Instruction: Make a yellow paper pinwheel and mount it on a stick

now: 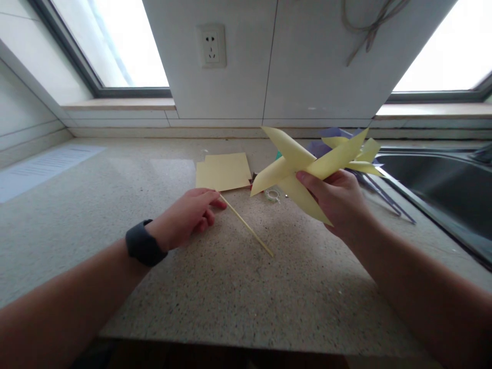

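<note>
Over the counter, my right hand [342,200] is closed on a yellow paper pinwheel [294,177], with the thumb pressed near its middle. My left hand [192,210], a dark band on its wrist, pinches the upper end of a thin pale stick [248,225]. The stick slants down toward the right, its lower end at the middle of the counter. Just beyond the left fingers lies a stack of yellow paper sheets [225,171]. A white roll of tape [272,195] sits between the sheets and the pinwheel.
Behind my right hand are more pinwheels, purple [319,148] and yellow [369,151], with dark sticks [388,197] reaching toward the front. A metal sink [442,179] borders the right side. A printed sheet [34,166] lies far left on the speckled counter [230,297].
</note>
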A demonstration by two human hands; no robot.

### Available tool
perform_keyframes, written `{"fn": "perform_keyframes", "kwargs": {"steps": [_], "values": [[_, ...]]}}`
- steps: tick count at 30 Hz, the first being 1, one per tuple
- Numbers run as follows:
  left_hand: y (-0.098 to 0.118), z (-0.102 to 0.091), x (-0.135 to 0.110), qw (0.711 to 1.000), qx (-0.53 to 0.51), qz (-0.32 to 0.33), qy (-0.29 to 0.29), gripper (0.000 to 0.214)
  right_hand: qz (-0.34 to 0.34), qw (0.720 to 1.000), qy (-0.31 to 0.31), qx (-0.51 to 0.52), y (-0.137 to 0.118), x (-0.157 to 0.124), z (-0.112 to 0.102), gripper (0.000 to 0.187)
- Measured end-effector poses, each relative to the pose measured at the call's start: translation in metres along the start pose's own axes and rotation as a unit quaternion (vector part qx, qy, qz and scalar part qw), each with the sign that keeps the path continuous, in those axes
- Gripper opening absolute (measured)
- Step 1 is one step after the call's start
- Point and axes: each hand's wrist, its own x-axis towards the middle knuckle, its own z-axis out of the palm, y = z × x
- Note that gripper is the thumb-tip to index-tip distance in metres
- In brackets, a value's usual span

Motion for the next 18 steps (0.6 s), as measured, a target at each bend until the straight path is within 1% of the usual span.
{"fn": "perform_keyframes", "kwargs": {"steps": [2, 3, 5, 7, 8, 10, 11, 12, 13, 14, 15, 18], "values": [[0.0, -0.005, 0.0, 0.995, 0.093, 0.021, 0.009, 0.026, -0.002, 1.0, -0.003, 0.0, -0.001, -0.001, 0.0, 0.023], [0.0, -0.006, -0.001, 0.99, 0.137, 0.042, 0.018, 0.025, -0.003, 1.0, -0.004, 0.001, -0.002, -0.001, 0.001, 0.022], [0.0, -0.005, -0.005, 0.97, 0.216, 0.101, 0.041, 0.022, -0.005, 1.0, -0.006, 0.002, -0.003, -0.002, 0.001, 0.022], [0.0, 0.003, -0.011, 0.944, 0.277, 0.175, 0.045, 0.024, -0.005, 1.0, -0.009, 0.004, -0.004, -0.002, 0.001, 0.021], [-0.001, 0.008, -0.014, 0.93, 0.3, 0.212, 0.031, 0.024, -0.005, 1.0, -0.01, 0.006, -0.004, -0.002, 0.001, 0.02], [-0.003, 0.02, -0.019, 0.902, 0.33, 0.276, -0.02, 0.023, -0.005, 1.0, -0.008, 0.007, -0.004, -0.002, 0.001, 0.02], [-0.005, 0.026, -0.02, 0.883, 0.347, 0.312, -0.047, 0.028, -0.007, 1.0, -0.006, 0.005, -0.004, -0.001, 0.001, 0.021], [-0.006, 0.031, -0.021, 0.841, 0.393, 0.366, -0.065, 0.034, -0.009, 1.0, -0.004, 0.003, -0.003, -0.001, 0.001, 0.021], [-0.008, 0.035, -0.02, 0.808, 0.427, 0.398, -0.076, 0.036, -0.01, 1.0, -0.005, 0.002, -0.003, -0.001, 0.001, 0.022], [-0.009, 0.038, -0.02, 0.786, 0.451, 0.414, -0.087, 0.036, -0.013, 1.0, -0.006, 0.0, -0.003, -0.001, 0.001, 0.022], [-0.01, 0.04, -0.019, 0.771, 0.467, 0.423, -0.09, 0.035, -0.015, 1.0, -0.007, -0.001, -0.003, -0.001, 0.001, 0.022], [-0.009, 0.04, -0.018, 0.761, 0.481, 0.425, -0.091, 0.029, -0.02, 1.0, -0.004, -0.008, -0.003, -0.001, 0.002, 0.023]]}}
